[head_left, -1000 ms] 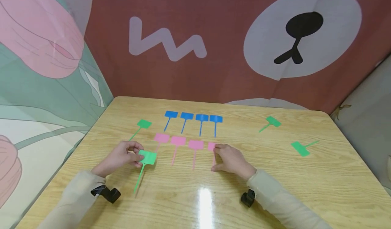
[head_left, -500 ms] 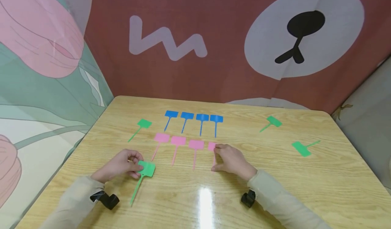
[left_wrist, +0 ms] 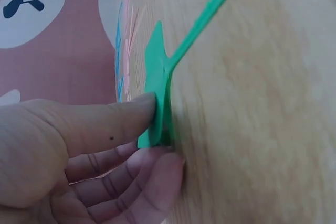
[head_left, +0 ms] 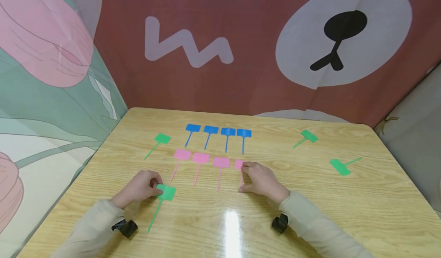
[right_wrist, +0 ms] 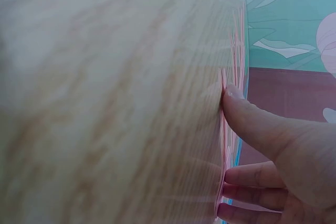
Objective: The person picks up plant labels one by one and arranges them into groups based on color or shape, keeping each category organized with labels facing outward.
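My left hand (head_left: 139,188) pinches the flag corner of a green marker cable tie (head_left: 168,192) at the front left, its tail pointing toward me. In the left wrist view the thumb (left_wrist: 118,124) lies on the flag, with fingertips beneath it close to the wood. My right hand (head_left: 263,182) touches the rightmost pink marker cable tie (head_left: 238,165): fingertips at the flag, thumb near the tail, fingers fairly straight. Part of that flag is hidden under the fingers. To its left lie further pink ties (head_left: 221,162) in a row, tails toward me.
Behind the pink row lies a row of blue ties (head_left: 228,132). One loose green tie (head_left: 162,138) lies at the back left, two more, a green tie (head_left: 309,136) and another green tie (head_left: 340,167), on the right. A printed cloth (head_left: 255,85) hangs behind the wooden table (head_left: 310,219).
The left hand has come toward me with the green tie, drawing away from the leftmost pink tie and lowering it to the table. The right hand stays in place.
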`<state>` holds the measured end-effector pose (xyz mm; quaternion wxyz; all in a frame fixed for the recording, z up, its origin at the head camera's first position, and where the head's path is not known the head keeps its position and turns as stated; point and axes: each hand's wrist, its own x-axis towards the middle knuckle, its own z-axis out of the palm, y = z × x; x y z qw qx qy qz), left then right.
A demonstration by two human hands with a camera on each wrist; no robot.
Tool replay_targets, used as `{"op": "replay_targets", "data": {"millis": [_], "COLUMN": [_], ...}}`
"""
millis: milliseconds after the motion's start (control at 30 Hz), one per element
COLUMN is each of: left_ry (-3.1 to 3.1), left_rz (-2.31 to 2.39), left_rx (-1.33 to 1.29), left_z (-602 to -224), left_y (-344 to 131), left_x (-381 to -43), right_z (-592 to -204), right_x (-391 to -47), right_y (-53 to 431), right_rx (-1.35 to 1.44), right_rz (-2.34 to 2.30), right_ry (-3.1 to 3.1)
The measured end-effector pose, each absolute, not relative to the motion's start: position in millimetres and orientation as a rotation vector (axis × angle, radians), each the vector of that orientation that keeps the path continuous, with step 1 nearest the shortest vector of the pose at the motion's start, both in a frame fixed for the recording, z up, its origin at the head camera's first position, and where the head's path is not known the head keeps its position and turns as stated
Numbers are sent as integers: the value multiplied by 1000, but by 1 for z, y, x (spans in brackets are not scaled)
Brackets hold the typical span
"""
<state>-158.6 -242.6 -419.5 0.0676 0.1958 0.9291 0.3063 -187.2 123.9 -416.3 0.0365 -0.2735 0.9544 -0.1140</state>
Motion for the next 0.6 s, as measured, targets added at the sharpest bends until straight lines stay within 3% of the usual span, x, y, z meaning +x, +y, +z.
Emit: {"op": "replay_targets", "data": {"millis": [600], "left_ry": [2752], "left_rz": [953], "left_rx": [667], "left_z": [-417], "left_y": [-250], "left_x": [-164], "right_z": [-417], "right_x": [-188], "right_y": [123], "right_rx": [-841], "right_rz": [-349], "right_ry": [2937]}}
